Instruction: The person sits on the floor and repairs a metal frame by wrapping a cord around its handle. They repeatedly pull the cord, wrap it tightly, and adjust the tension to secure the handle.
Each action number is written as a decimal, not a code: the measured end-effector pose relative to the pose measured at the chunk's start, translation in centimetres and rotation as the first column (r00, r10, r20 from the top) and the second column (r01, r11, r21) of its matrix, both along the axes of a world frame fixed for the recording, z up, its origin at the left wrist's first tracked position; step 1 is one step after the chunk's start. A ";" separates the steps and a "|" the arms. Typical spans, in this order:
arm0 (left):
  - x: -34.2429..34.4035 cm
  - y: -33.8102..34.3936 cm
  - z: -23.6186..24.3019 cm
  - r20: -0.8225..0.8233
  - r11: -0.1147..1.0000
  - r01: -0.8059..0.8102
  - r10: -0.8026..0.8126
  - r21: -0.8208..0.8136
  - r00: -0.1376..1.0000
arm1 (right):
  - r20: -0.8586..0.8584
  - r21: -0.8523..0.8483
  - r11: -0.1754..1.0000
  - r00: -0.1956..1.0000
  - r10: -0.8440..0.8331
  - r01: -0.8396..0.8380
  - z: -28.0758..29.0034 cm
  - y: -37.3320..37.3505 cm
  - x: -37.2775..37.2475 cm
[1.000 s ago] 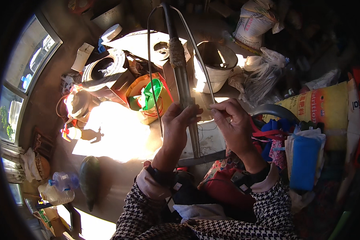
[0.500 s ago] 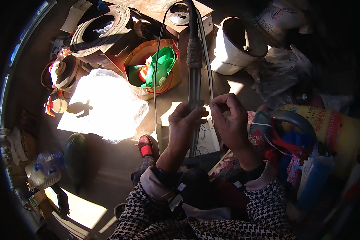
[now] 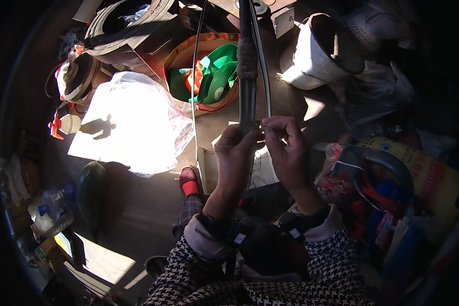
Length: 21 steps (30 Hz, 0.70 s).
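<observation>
A long dark pole (image 3: 246, 99) with a rough wrapped band (image 3: 247, 58) stands in the middle of the head view, thin strips (image 3: 266, 86) running along either side. My left hand (image 3: 232, 153) is closed around the pole's lower part, its thumb near the top of the grip. Beside it my right hand (image 3: 288, 148) pinches at something small near the pole and the right strip, too small to name. Behind and below both hands lies a pale tray (image 3: 209, 173) with fine threads in it, partly hidden.
A bag of green items (image 3: 214, 81), white bucket (image 3: 311, 61), round metal stove (image 3: 112, 41) and sunlit plastic sheet (image 3: 117, 117) fill the floor ahead. A green gourd (image 3: 92, 194) and plastic jugs (image 3: 56, 209) lie left; cloth bags and a yellow sack (image 3: 418, 173) crowd the right. My foot (image 3: 188, 181) shows below.
The view has tipped downward, so the floor clutter sits higher and my foot has come into sight. My right fingertips have moved closer to the pole; my left hand keeps its grip.
</observation>
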<state>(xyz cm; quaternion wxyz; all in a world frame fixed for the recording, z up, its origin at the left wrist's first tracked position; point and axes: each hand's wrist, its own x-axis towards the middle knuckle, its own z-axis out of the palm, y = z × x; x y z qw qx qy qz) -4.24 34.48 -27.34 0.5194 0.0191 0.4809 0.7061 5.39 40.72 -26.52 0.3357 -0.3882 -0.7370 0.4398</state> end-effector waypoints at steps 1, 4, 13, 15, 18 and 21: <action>-0.2 0.0 -0.2 0.007 1.000 -0.018 0.018 0.013 1.000 | -0.014 -0.025 1.000 1.000 -0.006 0.006 -0.3 0.0 -0.3; -0.6 0.2 -1.0 0.035 0.996 -0.078 0.076 0.037 0.996 | -0.019 -0.063 0.998 1.000 0.019 -0.020 -1.0 0.0 -1.1; -2.1 0.4 -4.0 0.062 0.983 -0.185 0.184 0.004 0.981 | -0.041 -0.051 0.999 0.999 -0.011 0.009 -3.0 0.3 -4.2; -2.3 0.2 -4.2 0.063 0.982 -0.187 0.188 -0.019 0.980 | -0.040 -0.025 1.000 0.999 0.000 -0.001 -3.0 0.3 -4.6; -2.6 0.0 -4.1 0.041 0.980 -0.201 0.201 0.000 0.979 | -0.048 -0.030 0.999 0.999 0.008 -0.009 -2.8 0.2 -5.0; -2.9 -0.1 -4.0 0.063 0.978 -0.211 0.210 0.001 0.976 | -0.057 -0.052 0.999 0.998 0.011 -0.014 -2.8 0.0 -5.4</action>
